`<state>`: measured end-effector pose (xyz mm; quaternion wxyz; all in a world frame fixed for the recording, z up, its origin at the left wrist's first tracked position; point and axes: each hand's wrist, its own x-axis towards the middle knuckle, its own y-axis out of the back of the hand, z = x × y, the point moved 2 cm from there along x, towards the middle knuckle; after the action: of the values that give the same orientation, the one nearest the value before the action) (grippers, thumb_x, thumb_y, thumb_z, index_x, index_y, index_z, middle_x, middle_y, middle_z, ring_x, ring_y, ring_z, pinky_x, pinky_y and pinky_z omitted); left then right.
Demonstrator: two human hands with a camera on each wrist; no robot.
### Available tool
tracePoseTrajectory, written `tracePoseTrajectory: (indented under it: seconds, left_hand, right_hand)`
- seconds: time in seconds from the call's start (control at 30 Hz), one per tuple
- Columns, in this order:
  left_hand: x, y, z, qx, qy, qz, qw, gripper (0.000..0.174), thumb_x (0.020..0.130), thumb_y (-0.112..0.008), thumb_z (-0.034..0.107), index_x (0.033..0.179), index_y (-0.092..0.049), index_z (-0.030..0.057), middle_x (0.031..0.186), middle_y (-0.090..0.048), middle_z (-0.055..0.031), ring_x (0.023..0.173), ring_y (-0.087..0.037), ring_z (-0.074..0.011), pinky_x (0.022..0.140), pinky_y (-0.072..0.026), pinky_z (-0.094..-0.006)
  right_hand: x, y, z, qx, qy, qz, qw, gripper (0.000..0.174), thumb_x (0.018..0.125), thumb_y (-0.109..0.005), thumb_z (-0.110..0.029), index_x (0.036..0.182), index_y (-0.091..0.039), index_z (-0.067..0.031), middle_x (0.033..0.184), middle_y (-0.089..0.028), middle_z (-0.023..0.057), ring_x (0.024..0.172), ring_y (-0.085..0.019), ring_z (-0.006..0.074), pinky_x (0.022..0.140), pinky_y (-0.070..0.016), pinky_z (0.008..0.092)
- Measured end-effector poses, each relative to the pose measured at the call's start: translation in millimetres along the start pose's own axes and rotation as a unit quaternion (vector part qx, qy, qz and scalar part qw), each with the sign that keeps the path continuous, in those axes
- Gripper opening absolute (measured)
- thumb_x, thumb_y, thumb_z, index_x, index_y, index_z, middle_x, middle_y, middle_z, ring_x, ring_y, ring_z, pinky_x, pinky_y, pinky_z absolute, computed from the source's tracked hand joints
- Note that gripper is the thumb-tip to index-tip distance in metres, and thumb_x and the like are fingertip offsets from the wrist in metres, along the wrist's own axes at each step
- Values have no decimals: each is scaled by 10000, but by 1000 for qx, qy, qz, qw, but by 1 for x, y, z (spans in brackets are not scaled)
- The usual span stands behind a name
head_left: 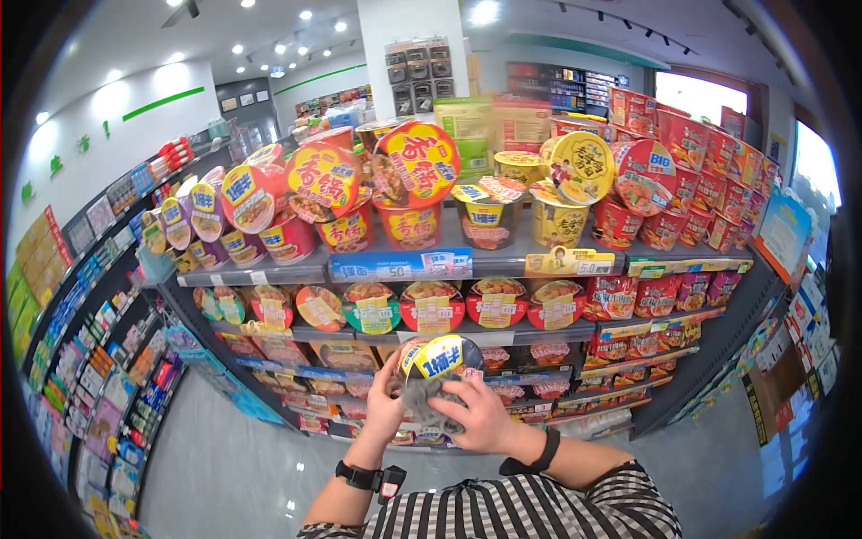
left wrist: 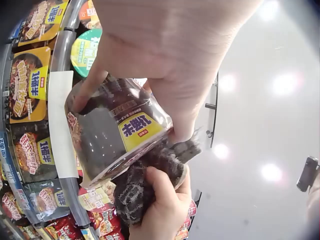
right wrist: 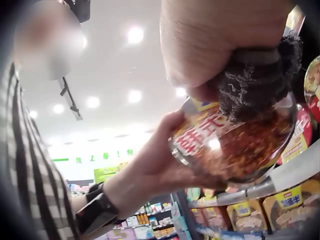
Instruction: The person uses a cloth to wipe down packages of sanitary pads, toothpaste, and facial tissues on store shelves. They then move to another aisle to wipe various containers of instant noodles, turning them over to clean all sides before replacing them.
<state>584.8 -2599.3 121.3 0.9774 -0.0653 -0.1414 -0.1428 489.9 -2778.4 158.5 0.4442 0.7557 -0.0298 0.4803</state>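
Observation:
A dark noodle container with a yellow label [head_left: 438, 353] [left wrist: 107, 132] is gripped by the left hand [head_left: 384, 404] [left wrist: 160, 55] along its side. The right hand [head_left: 489, 418] [left wrist: 167, 207] holds a crumpled dark grey cloth [head_left: 429, 404] [left wrist: 135, 192] against the container. In the right wrist view the cloth [right wrist: 255, 82] lies over the container's printed face [right wrist: 235, 145], which shows red characters and a food picture; the left hand [right wrist: 160, 160] supports it from the far side.
A store shelf [head_left: 503, 262] stands directly ahead, its top lined with noodle cups [head_left: 417, 227] and lower tiers with bowls [head_left: 433, 306]. More stocked shelves [head_left: 117, 332] curve along the left. Grey floor [head_left: 233, 467] shows below.

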Motion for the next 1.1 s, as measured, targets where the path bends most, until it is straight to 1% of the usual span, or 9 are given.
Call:
tracePoseTrajectory:
  seconds: [0.1, 0.17, 0.3, 0.47, 0.63, 0.73, 0.87, 0.93, 1.1]
  left_hand:
    - [-6, 9, 9, -55, 44, 1, 998, 825, 723, -752, 67, 1461, -386, 46, 1341, -410, -106, 1207, -513, -214, 1012, -431, -334]
    - [-7, 11, 23, 10, -8, 13, 1000, 831, 719, -754, 68, 1463, -385, 45, 1325, -425, -100, 1224, -505, -211, 1017, -431, -339]
    - [-8, 13, 20, 90, -33, -5, 995, 828, 707, -773, 122, 1452, -416, 69, 1280, -448, -117, 1173, -510, -207, 1008, -422, -340]
    - [-14, 9, 17, 242, -61, -29, 968, 854, 667, -799, 194, 1441, -446, 119, 1232, -480, -135, 1124, -523, -228, 977, -431, -338]
    - [-15, 31, 10, 178, -25, 3, 984, 828, 687, -778, 163, 1442, -442, 105, 1245, -476, -125, 1125, -525, -218, 983, -425, -329]
    - [-16, 42, 27, 2, -27, -22, 999, 804, 737, -708, 29, 1468, -374, 37, 1298, -444, -96, 1208, -488, -186, 1026, -390, -321]
    - [-17, 38, 45, -109, 7, -70, 992, 797, 740, -660, -33, 1472, -345, 7, 1399, -380, -81, 1258, -460, -192, 1062, -363, -327]
    - [-18, 30, 42, -112, 4, -117, 987, 804, 734, -657, -38, 1472, -341, 3, 1419, -367, -79, 1292, -436, -201, 1069, -357, -328]
    - [-17, 16, 37, -60, -10, -163, 985, 806, 739, -674, -18, 1479, -362, 40, 1518, -299, -108, 1381, -339, -210, 1099, -303, -322]
  right_hand:
    - [-14, 2, 8, 9, 21, -46, 999, 547, 561, -765, -145, 1098, -661, -133, 1113, -558, 91, 926, -532, 308, 790, -499, 409]
    - [-19, 6, 24, -5, -45, -34, 998, 556, 570, -735, -98, 1118, -650, -137, 1111, -555, 104, 930, -534, 308, 811, -501, 408]
    - [9, 23, 41, -61, -124, 65, 988, 519, 610, -750, -102, 1118, -646, -126, 1111, -539, 142, 945, -541, 357, 811, -493, 441]
    - [31, 15, 13, -28, -64, 75, 995, 531, 600, -744, -92, 1120, -645, -130, 1111, -543, 128, 947, -536, 342, 803, -490, 428]
    - [-12, 1, 8, 42, -2, -93, 995, 537, 584, -741, -80, 1111, -647, -130, 1114, -561, 114, 962, -544, 316, 806, -493, 399]
    - [-42, 7, 36, 42, -131, 13, 990, 493, 623, -695, -43, 1111, -630, -73, 1103, -569, 148, 978, -554, 346, 853, -489, 402]
    - [-69, 3, 66, 233, -331, 20, 914, 521, 694, -697, -53, 1198, -575, -2, 1119, -582, 131, 1025, -583, 247, 890, -477, 358]
    - [-71, -7, 57, 543, -461, -33, 701, 539, 765, -706, -78, 1271, -536, 0, 1161, -603, 81, 1080, -556, 155, 920, -465, 336]
    - [-65, -10, 43, 466, -371, -115, 795, 534, 805, -740, -136, 1280, -535, -5, 1169, -617, 59, 1096, -543, 143, 975, -422, 319]
